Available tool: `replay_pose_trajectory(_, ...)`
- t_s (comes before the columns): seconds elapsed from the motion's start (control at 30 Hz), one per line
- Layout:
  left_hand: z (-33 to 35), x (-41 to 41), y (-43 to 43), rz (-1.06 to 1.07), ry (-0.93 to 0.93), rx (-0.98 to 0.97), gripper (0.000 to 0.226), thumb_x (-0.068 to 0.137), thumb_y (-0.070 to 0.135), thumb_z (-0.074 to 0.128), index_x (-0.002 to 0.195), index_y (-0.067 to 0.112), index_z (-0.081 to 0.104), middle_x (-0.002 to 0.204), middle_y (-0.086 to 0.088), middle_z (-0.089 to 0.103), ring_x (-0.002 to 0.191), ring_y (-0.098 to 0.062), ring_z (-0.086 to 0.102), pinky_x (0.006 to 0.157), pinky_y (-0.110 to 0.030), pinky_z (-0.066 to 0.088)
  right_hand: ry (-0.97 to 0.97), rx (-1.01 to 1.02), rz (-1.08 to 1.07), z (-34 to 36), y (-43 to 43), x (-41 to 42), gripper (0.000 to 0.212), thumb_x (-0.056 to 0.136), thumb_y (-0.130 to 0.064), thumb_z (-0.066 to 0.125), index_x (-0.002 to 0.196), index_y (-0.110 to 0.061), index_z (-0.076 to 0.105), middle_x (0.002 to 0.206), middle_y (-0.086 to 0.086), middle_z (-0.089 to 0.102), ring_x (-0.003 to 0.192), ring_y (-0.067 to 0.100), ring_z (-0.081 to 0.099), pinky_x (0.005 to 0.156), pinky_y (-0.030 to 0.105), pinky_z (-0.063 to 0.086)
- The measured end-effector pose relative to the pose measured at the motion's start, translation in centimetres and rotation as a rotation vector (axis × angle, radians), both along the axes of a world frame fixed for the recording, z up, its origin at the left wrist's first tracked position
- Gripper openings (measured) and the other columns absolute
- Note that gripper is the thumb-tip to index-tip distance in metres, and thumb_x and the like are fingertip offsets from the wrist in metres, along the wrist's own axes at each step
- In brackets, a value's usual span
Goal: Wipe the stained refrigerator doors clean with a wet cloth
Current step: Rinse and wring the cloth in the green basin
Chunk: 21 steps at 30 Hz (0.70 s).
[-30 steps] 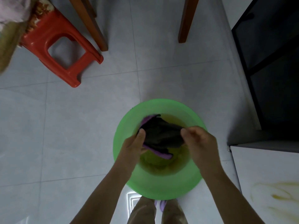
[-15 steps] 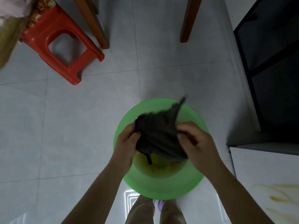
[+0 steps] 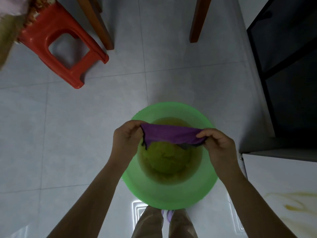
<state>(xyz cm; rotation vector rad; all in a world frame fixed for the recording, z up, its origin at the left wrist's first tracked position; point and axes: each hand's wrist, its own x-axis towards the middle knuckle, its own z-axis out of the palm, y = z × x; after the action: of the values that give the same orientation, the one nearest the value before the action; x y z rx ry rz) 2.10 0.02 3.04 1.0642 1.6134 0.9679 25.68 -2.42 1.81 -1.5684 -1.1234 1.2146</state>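
Note:
A purple cloth with a dark grey underside is stretched flat above a green plastic basin that stands on the tiled floor. My left hand pinches the cloth's left edge and my right hand pinches its right edge. The basin holds murky yellowish water. At the lower right is a white refrigerator door with yellow-brown stain streaks on it.
A red plastic stool stands at the upper left, next to two brown wooden furniture legs. A dark cabinet fills the right side. My legs and a purple slipper show below the basin.
The cloth was bunched, dark side up, low over the basin. Both hands have lifted it and pulled it out flat between them, purple side now up.

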Motion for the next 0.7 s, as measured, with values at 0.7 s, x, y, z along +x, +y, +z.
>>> replay_pose_trajectory(0.7, 2.7, 0.0, 2.7, -0.132, -0.029, 0.112, 0.044, 0.086, -0.017, 0.044, 0.090, 0.021, 0.066, 0.082, 0.013, 0.070, 0.083, -0.004, 0.063, 0.077, -0.017, 0.050, -0.361, 0.088, 0.124, 3.0, 2.7, 1.7, 0.024, 0.080, -0.006, 0.069, 0.086, -0.026, 0.059, 0.101, -0.006, 0.062, 0.092, -0.003, 0.053, 0.086, 0.001, 0.034)
